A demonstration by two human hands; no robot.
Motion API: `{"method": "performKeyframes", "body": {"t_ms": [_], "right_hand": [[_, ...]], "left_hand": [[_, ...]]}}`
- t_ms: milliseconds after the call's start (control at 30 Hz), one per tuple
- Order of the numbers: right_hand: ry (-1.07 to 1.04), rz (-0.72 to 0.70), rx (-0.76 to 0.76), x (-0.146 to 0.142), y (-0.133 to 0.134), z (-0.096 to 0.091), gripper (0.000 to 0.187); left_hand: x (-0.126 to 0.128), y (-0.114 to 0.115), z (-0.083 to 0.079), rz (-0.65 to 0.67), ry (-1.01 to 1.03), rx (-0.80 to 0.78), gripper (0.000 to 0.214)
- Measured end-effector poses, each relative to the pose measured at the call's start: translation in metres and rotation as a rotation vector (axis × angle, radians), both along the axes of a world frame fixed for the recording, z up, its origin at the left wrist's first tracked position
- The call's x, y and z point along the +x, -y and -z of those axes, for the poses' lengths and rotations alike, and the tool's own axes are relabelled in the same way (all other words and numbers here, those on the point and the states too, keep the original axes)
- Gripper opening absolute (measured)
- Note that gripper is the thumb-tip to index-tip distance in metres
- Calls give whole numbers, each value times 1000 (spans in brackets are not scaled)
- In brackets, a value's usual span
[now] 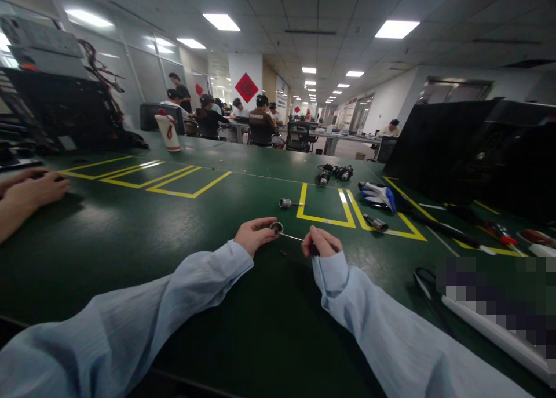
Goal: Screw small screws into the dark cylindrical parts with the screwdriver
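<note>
At the left edge of the green table (130, 236), a co-worker's hands (32, 190) are around something dark, too unclear to identify. A white cup (168, 132) stands near the far edge, toward the left corner. Over the table's middle, the person's left hand (252, 237) pinches a hollow, round metal part (277, 228) between thumb and fingers. A thin rod (291, 236) runs from its opening to the right hand (324, 243), whose fingertips pinch the other end; whether its tip touches the part cannot be told. Toward the right edge lie a white-and-blue glove (377, 196) and a red-handled screwdriver (500, 233).
</note>
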State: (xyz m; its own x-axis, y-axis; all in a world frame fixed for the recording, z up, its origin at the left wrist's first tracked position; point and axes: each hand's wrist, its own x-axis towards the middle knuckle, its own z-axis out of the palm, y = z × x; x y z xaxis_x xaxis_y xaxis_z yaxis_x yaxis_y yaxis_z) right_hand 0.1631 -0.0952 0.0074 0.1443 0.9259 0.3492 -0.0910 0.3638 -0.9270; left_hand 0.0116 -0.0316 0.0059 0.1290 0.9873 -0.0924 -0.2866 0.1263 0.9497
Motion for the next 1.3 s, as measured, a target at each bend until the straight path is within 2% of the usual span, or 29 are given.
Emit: {"method": "performKeyframes", "body": {"t_ms": [133, 300, 567, 867, 967, 1167, 1300], "right_hand": [[240, 114, 76, -6, 1, 3, 39], [408, 215, 141, -11, -5, 13, 41], [595, 188, 304, -13, -2, 13, 36], [660, 181, 409, -18, 0, 15, 32], [576, 193, 349, -17, 2, 13, 35], [234, 234, 29, -8, 3, 5, 42], [149, 186, 1, -6, 0, 4, 41]], "left_hand": [[1, 3, -1, 0, 9, 2, 29], [1, 5, -1, 2, 14, 38, 30], [-1, 1, 6, -20, -89, 92, 31], [1, 1, 4, -79, -125, 96, 24], [0, 0, 7, -86, -134, 94, 23], [-2, -5, 12, -95, -147, 108, 23], [-3, -7, 14, -77, -140, 104, 25]]}}
